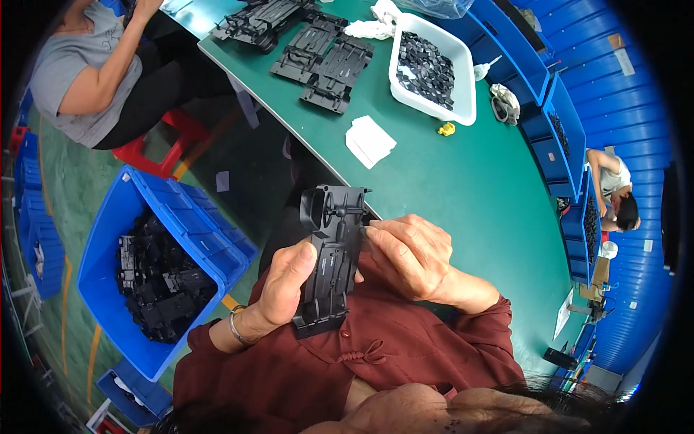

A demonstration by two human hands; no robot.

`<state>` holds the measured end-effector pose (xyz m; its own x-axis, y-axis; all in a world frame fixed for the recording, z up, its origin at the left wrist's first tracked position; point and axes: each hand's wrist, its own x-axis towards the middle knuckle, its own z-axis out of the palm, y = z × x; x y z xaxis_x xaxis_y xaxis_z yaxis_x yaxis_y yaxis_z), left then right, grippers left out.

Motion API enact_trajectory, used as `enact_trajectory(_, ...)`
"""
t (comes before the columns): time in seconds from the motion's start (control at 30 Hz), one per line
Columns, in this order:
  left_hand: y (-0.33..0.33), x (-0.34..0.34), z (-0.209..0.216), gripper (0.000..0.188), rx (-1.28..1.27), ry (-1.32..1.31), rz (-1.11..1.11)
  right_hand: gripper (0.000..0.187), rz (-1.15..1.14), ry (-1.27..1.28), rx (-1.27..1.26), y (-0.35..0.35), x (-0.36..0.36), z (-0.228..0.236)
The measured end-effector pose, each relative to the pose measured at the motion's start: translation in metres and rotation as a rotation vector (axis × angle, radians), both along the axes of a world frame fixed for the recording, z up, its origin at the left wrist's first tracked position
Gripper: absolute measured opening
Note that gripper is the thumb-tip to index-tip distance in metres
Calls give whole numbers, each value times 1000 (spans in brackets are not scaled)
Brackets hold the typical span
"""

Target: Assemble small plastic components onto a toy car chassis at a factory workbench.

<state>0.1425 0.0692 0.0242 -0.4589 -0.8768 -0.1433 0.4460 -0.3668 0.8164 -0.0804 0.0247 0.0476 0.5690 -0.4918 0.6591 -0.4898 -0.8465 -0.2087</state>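
In front of my chest, my left hand (283,283) grips a black plastic toy car chassis (334,253) from its left side, thumb along the edge. The chassis is tilted up, with its long moulded face in view. My right hand (416,260) is closed in a pinch at the chassis's right edge, near its upper half. Whatever lies between those fingertips is hidden or too small to name. Beyond my hands, on the green table (463,188), lie similar flat black chassis (338,72), with more stacked (260,23) farther left.
A white tub (467,94) of small black parts stands on the table near white cards (370,142) and a yellow scrap (446,129). Blue bins (557,155) line the right side. At left are a blue crate (101,289) of black parts, a red stool (170,148) and a seated person (94,79).
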Motion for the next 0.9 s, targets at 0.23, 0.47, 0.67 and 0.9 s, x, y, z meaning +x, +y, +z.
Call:
enact_trajectory(0.23,0,0,0,60,36,15,-9,35,-4,-24,7,-3,1,-2)
enact_trajectory(0.47,-2,0,-1,59,3,2,-26,33,-16,-59,169,-5,1,8)
enact_trajectory(0.67,-3,-1,-4,58,-22,-6,-39,31,22,-74,303,-8,-2,14)
enact_trajectory(0.9,-2,-4,-4,58,45,31,-36,25,1,-112,434,-10,-2,14)
